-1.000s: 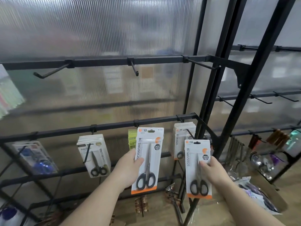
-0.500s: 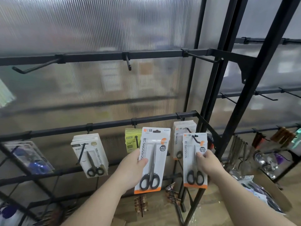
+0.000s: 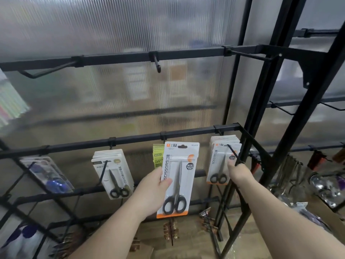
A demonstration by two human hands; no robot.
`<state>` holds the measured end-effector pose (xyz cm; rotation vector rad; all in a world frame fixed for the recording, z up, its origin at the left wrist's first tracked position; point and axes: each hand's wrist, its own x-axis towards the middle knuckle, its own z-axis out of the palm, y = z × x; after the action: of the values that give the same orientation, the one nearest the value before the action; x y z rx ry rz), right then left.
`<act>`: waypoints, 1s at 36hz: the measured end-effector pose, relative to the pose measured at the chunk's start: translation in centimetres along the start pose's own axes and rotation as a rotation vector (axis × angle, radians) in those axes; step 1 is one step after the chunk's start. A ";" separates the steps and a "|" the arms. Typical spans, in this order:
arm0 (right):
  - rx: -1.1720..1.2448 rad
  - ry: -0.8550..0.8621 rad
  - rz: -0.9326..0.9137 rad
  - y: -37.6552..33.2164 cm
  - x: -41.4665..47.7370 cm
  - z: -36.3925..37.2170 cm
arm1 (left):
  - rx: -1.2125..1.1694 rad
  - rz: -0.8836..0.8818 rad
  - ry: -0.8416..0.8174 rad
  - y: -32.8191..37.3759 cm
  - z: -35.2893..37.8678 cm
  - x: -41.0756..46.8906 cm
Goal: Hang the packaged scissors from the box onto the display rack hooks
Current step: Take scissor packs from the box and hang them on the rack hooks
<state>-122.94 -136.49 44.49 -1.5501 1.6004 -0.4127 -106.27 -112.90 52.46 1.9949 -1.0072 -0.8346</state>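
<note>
My left hand grips a scissors pack under the rack bar; my right hand touches the hung pack, grip unclear.

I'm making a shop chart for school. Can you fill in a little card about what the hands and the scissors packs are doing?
Left hand: grips big scissors pack, not yet hung
Right hand: pinches small scissors pack by its right edge
Black hook: sticks out through the small pack's top
Top rail hooks: bare
</note>
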 end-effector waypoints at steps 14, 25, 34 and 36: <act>0.156 -0.452 -0.375 -1.0 -11.8 -1.1 | -0.048 0.024 -0.046 2.0 2.0 -1.4; 0.211 -0.357 -0.515 0.6 -14.5 -3.2 | 0.011 0.086 -0.081 3.0 3.7 -3.0; 0.193 -0.314 -0.466 2.0 -15.0 -4.4 | 0.170 0.153 -0.065 3.2 4.8 -3.5; 0.167 -0.297 -0.437 2.4 -14.7 -4.7 | 0.249 0.166 -0.050 3.2 4.9 -3.6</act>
<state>-129.90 -123.87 50.45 -1.7360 0.9744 -0.5088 -113.07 -112.74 53.36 2.0684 -1.3409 -0.6992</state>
